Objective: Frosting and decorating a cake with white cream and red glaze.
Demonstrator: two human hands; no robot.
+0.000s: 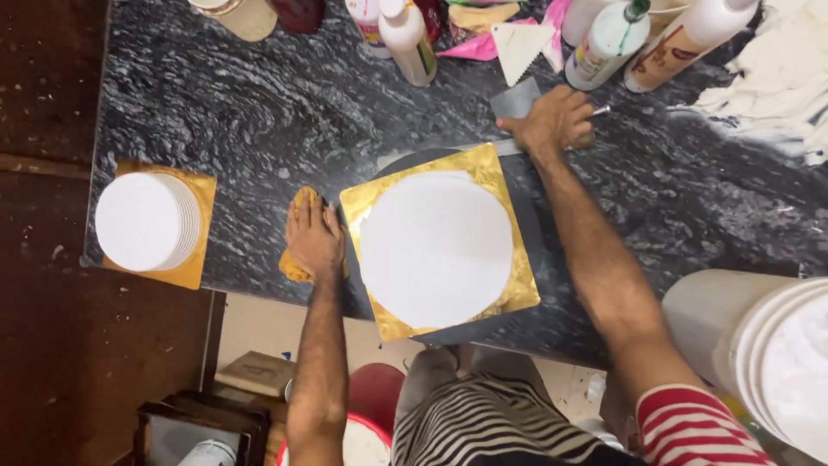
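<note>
While left hand [314, 239] presses flat on yellow cloth [297, 259], right hand [556, 121] grips metal scraper [517, 102]; white disc [435, 248] on gold board [500, 177] looks soft, fragile, so lift by board edges.

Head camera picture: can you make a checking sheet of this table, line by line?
Surface: black marbled counter, flecked with white.
Job's things: white round disc on gold square board, on a dark turntable.
Clutter: bottles, white scraper, stack of white discs, white bucket.
Grippers: left hand presses a yellow cloth; right hand grips a metal spatula.
Cables: nothing seen.
Surroundings: dark floor, red bucket below.
</note>
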